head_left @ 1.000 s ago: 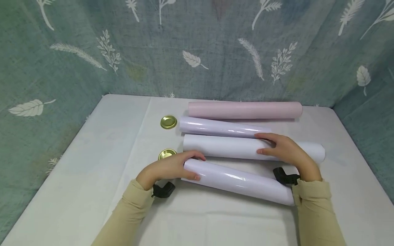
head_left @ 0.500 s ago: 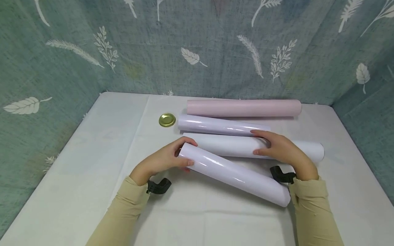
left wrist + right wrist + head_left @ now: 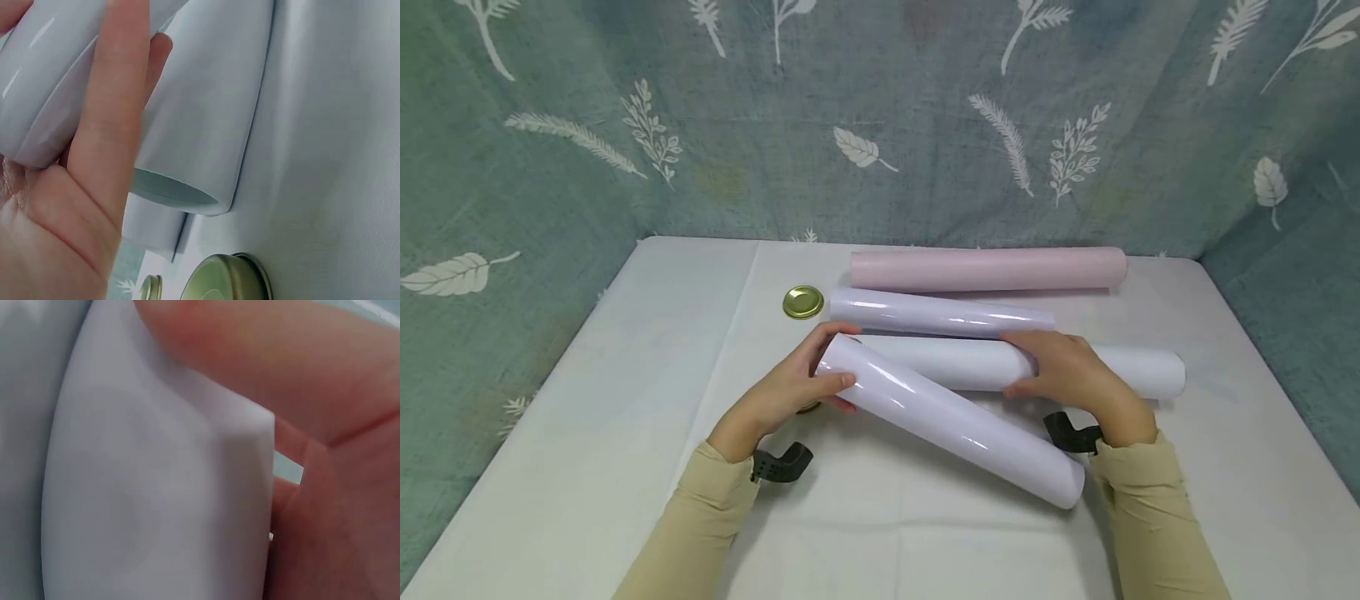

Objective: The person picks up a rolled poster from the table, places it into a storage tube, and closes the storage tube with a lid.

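The left hand (image 3: 790, 385) clasps the glossy roll (image 3: 951, 421) at its raised ten-o'clock end, its long axis running to four o'clock, while the right hand (image 3: 1075, 379) grips the matte roll (image 3: 1142, 371).

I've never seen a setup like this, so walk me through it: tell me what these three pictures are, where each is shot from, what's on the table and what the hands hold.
These are a person's two bare hands, filmed by three cameras. The wide picture comes from a camera on the head, looking down at a white-covered table. The two close-ups come from cameras strapped to each wrist.

On the table lie four rolls: a pink roll at the back, a glossy lilac roll, a matte white roll, and a nearer glossy roll. A gold lid sits to the left.

The left hand grips the nearer roll's end, raised off the table. The right hand is curled over the white roll.
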Action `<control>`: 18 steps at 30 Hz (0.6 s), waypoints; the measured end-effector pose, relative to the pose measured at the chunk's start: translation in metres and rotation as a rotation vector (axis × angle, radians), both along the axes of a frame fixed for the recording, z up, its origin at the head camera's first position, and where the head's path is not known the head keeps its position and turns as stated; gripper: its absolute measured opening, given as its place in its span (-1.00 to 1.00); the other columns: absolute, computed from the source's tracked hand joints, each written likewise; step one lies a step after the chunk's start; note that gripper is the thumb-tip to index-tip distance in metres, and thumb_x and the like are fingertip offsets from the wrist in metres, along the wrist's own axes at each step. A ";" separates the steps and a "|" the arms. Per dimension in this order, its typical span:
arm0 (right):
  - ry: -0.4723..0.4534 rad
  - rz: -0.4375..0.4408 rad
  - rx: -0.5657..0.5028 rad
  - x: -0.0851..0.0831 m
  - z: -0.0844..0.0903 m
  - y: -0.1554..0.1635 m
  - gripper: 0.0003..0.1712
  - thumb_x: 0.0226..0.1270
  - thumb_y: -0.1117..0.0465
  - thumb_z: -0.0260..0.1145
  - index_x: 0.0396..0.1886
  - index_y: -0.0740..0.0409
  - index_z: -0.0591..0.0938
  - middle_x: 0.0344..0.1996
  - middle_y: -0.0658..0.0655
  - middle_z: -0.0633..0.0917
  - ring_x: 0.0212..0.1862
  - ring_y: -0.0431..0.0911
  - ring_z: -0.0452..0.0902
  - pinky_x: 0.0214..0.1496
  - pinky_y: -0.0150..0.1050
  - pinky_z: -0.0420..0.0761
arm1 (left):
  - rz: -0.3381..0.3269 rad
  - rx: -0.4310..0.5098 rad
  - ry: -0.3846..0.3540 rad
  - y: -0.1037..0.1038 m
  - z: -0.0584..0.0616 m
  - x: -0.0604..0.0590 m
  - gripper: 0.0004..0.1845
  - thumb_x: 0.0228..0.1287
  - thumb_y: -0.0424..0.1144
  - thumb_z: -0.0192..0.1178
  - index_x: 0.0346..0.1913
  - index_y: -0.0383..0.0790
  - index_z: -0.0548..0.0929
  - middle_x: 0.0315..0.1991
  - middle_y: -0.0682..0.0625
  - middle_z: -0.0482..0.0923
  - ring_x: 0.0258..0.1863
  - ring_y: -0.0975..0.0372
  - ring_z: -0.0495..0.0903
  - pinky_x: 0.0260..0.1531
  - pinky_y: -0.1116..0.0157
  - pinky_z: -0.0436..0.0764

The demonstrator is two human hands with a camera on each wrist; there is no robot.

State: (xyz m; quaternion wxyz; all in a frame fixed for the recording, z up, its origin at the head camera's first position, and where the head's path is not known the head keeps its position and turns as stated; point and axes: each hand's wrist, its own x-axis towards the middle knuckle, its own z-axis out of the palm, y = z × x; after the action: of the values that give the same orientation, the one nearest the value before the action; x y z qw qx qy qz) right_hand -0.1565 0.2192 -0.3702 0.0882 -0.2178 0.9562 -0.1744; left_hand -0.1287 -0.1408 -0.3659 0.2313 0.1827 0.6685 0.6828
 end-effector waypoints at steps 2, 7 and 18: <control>0.002 0.004 0.025 0.000 -0.001 -0.003 -0.10 -0.16 -0.14 0.44 0.24 -0.07 0.33 0.12 0.12 0.45 0.13 0.05 0.31 0.02 0.15 0.18 | -0.007 0.018 0.018 0.000 0.002 0.003 -0.37 0.19 -0.43 0.08 0.28 -0.05 0.10 0.14 -0.17 0.20 -0.08 -0.05 0.43 -0.31 -0.04 0.55; -0.002 0.001 0.033 0.000 -0.002 -0.005 -0.07 -0.18 -0.15 0.44 0.26 -0.08 0.31 0.14 0.14 0.43 0.15 0.06 0.29 0.02 0.15 0.16 | -0.031 0.022 0.044 -0.001 0.004 0.004 -0.43 0.19 -0.47 0.03 0.25 -0.10 0.17 0.15 -0.14 0.20 -0.05 -0.07 0.40 -0.29 -0.01 0.55; 0.024 -0.009 -0.005 -0.002 -0.005 0.001 -0.13 -0.15 -0.21 0.40 0.24 -0.14 0.34 0.12 0.06 0.45 0.13 0.00 0.31 0.09 0.06 0.20 | 0.003 -0.039 -0.021 -0.006 -0.012 -0.006 -0.35 -0.02 -0.39 0.32 0.15 -0.07 0.27 0.13 -0.10 0.29 -0.08 -0.05 0.43 -0.23 0.04 0.55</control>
State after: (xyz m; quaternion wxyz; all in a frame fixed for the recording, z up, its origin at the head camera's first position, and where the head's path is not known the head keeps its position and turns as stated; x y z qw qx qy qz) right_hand -0.1584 0.2198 -0.3754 0.0754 -0.2160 0.9577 -0.1744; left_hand -0.1344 -0.1465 -0.3777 0.2410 0.1699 0.6795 0.6718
